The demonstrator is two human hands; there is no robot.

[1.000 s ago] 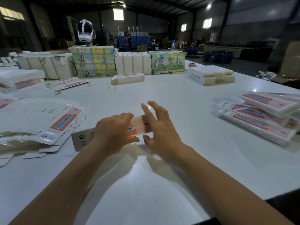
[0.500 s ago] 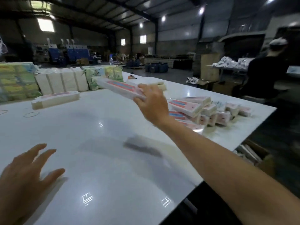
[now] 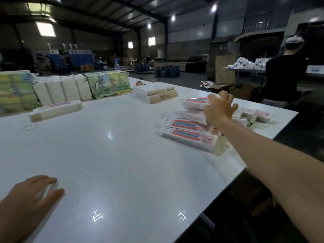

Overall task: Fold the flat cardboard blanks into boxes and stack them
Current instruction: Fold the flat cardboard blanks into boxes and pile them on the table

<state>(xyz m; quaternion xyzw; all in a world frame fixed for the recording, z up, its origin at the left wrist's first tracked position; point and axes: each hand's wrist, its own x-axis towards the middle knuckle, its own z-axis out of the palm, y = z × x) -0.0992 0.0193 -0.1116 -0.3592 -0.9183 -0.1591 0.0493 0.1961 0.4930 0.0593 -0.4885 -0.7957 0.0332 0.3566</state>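
Note:
My right hand (image 3: 219,109) reaches to the far right of the white table (image 3: 122,163). Its fingers are spread and touch the end of a folded pink-and-white box (image 3: 193,102). That box lies on top of a loose pile of folded boxes (image 3: 187,135), long white cartons with red and blue print. More small folded boxes (image 3: 254,114) lie behind the hand, partly hidden by it. My left hand (image 3: 26,202) rests flat on the table at the lower left, fingers straight, holding nothing.
A bundle of white flat blanks (image 3: 56,109) lies at the far left, with a rubber band (image 3: 29,127) near it. White packs (image 3: 63,88), colourful packs (image 3: 108,84) and stacked white boxes (image 3: 154,93) line the back. The table edge (image 3: 245,167) runs along the right. A person (image 3: 284,71) stands beyond it.
My right hand carried the folded box from mid-air to the pile at the right and opened its fingers there. My left hand stayed low on the table. The view turned slightly right.

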